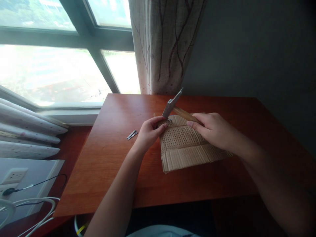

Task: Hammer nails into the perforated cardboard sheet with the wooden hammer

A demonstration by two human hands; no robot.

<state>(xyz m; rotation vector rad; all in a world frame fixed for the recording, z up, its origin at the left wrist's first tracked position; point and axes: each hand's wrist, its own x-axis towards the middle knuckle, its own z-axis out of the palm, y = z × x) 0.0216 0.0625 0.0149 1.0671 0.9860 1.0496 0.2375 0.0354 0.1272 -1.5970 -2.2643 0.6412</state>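
My right hand (209, 130) is closed round the wooden handle of a hammer (184, 113). The hammer's metal head is tilted, its lower end right at the fingertips of my left hand (150, 131). The left fingers are drawn together over the upper left corner of a piece of cardboard (185, 158); what they pinch, if anything, is hidden. Rows of small holes dot the cardboard's middle. Just right of my left fingertips, a few short dark nails (170, 121) appear to stand in it. Several loose nails (132, 134) lie together on the table, left of my left hand.
The cardboard lies on a reddish-brown wooden table (103, 164). Behind the table hangs a patterned curtain (168, 46), with a window (49, 75) to the left. At the lower left are a wall socket (14, 176) with a black plug and white cables (51, 204).
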